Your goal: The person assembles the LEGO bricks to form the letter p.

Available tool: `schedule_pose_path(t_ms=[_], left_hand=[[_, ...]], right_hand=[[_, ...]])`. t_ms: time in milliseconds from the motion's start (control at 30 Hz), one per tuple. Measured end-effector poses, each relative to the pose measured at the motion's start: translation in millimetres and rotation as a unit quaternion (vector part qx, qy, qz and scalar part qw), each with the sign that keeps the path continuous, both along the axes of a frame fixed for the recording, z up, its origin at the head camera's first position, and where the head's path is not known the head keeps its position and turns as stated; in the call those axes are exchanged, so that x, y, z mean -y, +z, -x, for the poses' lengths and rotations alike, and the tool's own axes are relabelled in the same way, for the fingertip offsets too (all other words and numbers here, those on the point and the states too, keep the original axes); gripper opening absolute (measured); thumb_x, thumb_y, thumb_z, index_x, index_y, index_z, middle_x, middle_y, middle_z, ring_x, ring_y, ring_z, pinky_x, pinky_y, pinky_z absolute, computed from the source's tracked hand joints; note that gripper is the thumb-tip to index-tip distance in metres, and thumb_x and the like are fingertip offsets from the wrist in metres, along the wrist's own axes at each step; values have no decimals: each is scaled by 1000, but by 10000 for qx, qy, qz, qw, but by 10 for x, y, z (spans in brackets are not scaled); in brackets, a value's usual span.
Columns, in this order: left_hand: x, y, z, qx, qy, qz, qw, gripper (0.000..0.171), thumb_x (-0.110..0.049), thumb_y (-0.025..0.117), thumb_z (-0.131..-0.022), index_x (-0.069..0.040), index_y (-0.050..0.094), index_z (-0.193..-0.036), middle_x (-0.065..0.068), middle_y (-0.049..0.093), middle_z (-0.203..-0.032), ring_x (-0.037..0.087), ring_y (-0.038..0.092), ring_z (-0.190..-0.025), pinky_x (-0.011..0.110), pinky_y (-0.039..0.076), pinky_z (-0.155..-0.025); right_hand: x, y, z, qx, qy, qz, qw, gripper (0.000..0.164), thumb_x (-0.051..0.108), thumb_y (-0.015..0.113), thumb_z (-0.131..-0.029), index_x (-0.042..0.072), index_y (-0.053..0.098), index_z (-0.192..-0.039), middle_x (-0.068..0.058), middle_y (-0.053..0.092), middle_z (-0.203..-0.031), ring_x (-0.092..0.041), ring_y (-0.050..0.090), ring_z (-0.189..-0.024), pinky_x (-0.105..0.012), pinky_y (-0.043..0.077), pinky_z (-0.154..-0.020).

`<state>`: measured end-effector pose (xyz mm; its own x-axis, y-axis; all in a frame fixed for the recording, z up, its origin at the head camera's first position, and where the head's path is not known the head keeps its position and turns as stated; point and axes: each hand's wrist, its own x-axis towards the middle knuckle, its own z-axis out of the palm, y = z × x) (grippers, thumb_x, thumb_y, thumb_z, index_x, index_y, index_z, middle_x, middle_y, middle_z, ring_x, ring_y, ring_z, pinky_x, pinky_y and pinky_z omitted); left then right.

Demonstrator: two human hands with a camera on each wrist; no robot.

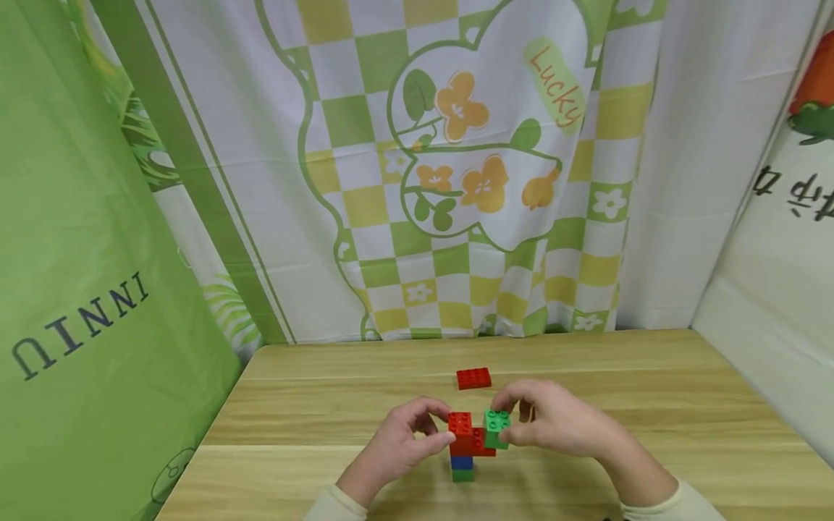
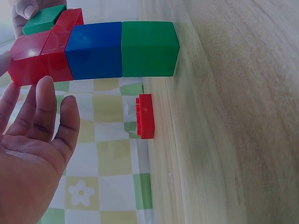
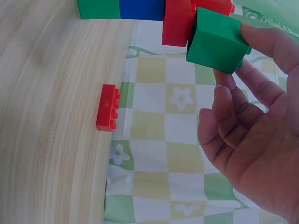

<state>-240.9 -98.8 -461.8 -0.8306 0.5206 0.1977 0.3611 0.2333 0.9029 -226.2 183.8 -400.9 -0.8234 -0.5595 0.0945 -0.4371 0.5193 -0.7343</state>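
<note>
A small tower stands on the table: a green block (image 2: 149,49) at the bottom, a blue block (image 2: 94,50) over it, then a long red block (image 1: 479,443) jutting to the right, and a square red block (image 1: 460,427) on top. My left hand (image 1: 413,441) pinches the top red block between thumb and fingers. In my right hand (image 1: 554,420) a second green block (image 3: 217,41) is gripped by thumb and fingertips. It is tilted over the jutting end of the long red block; whether the two touch I cannot tell.
Behind the tower, a loose red block (image 1: 473,378) with studs lies on the wooden table (image 1: 313,405). A checked curtain (image 1: 482,289) hangs along the table's back edge, and a green cloth (image 1: 98,253) hangs at the left.
</note>
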Motion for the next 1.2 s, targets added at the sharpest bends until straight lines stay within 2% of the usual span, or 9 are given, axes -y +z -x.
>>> schedule_pose_path(t_ms=[200,300,567,700,967,1200], left_hand=[[-3,1,-3,-1,-46,-58,10000,25,-25,72,-91,-19,64,-114,15,66,-103,10,59,-78,23,49,-63],[-7,-3,0,-12,-46,-78,10000,24,-25,72,-91,-19,64,-113,18,65,-103,9,59,-77,23,48,-62],[-25,1,0,182,-25,-152,9997,24,-22,72,-91,-17,64,-114,-1,66,-102,13,63,-82,26,52,-68],[-35,17,-9,350,-48,-290,9990,25,-17,72,-91,-13,64,-114,1,65,-102,13,63,-83,26,53,-70],[-61,15,-8,343,-93,-434,9984,25,-13,73,-89,-9,63,-112,5,65,-102,15,63,-86,27,55,-72],[-66,20,1,396,-136,-324,9986,24,-16,72,-90,-13,62,-112,3,63,-102,16,62,-87,28,56,-68]], right_hand=[[20,14,-9,-124,25,-88,9999,22,31,78,-84,27,68,-102,10,63,-89,-11,53,-72,-28,47,-58],[37,19,-13,-141,22,-132,9998,21,31,78,-84,27,67,-101,11,63,-89,-11,53,-71,-27,47,-58],[51,11,1,-220,-22,-252,9994,20,29,79,-82,28,67,-98,13,63,-88,-10,52,-73,-27,46,-61],[66,14,0,-302,-13,-246,9992,21,28,80,-81,28,68,-98,13,63,-87,-12,54,-74,-27,47,-60],[65,23,-5,-375,-12,-287,9989,20,30,81,-80,28,68,-96,14,62,-86,-9,53,-72,-26,46,-59],[58,42,-20,-382,-105,-255,9989,20,32,81,-80,25,68,-93,11,59,-85,-9,49,-70,-26,43,-57]])
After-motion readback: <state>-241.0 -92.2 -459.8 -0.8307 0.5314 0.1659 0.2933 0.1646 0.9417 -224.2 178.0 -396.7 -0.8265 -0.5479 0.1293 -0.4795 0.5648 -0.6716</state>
